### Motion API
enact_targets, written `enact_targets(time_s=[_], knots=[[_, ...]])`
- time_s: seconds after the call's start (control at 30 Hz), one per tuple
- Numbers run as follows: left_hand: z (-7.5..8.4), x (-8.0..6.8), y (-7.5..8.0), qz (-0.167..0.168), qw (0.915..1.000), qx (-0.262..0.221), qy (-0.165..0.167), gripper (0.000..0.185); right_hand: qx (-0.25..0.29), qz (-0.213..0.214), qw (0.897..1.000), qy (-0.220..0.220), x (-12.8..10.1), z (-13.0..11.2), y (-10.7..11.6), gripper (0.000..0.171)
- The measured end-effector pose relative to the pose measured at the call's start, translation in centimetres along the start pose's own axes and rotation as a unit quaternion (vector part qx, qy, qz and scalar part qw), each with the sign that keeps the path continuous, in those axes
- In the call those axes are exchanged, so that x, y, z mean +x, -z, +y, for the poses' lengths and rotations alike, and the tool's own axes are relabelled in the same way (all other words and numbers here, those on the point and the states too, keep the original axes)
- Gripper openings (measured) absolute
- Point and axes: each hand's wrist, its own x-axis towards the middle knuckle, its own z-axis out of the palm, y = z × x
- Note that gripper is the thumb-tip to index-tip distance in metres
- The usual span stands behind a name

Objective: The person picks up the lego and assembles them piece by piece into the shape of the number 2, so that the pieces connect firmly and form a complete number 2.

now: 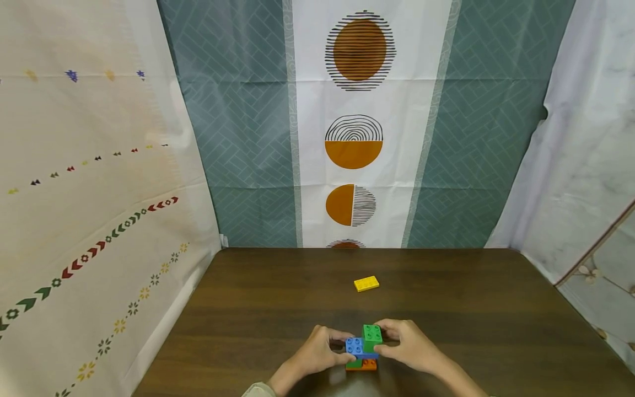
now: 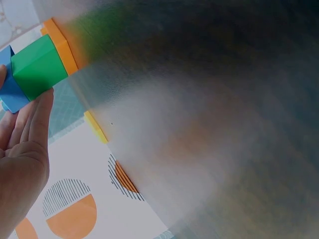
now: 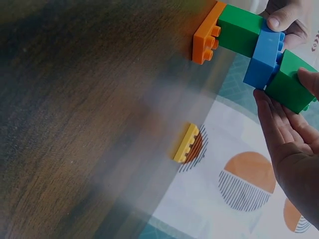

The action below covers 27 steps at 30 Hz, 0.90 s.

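Note:
A stepped stack of toy building bricks stands at the front of the table. At its bottom lies a flat orange brick [image 1: 369,364], studs up, with a lower green brick [image 3: 241,30] on one end. On that green brick sits a blue brick [image 1: 354,345], jutting out to the right over the orange one. An upper green brick [image 1: 372,337] rests on the blue brick's right half. My left hand [image 1: 319,350] pinches the blue brick at its left end, thumb in front and fingers behind. From the right, my right hand [image 1: 410,346] grips the upper green brick between thumb and fingers.
Farther back on the brown wooden table [image 1: 258,309] lies a flat yellow brick [image 1: 366,284]. A patterned curtain [image 1: 248,138] hangs behind the table's far edge, with pale cloths at the left and right sides.

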Motion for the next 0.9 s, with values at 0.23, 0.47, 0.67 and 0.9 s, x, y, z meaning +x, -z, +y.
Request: enact_targets(time_s=[0.23, 0.47, 0.67, 0.9], knots=[[-0.01, -0.1, -0.1, 0.001, 1.0, -0.001, -0.005, 0.033, 0.002, -0.003, 1.0, 0.004, -0.08, -0.16, 0.0, 0.037], [0.05, 0.06, -0.13, 0.002, 1.0, -0.002, -0.006, 0.032, -0.007, -0.014, 1.0, 0.004, 0.04, -0.16, 0.15, 0.038], [-0.16, 0.1, -0.17, 0.0, 0.9999, 0.001, -0.015, 0.032, -0.006, -0.027, 0.999, 0.025, 0.05, 0.2, 0.1, 0.038], [-0.31, -0.05, -0.11, 0.001, 0.9997, 0.008, -0.024, 0.032, -0.013, -0.029, 0.999, 0.038, 0.0, 0.41, -0.21, 0.042]])
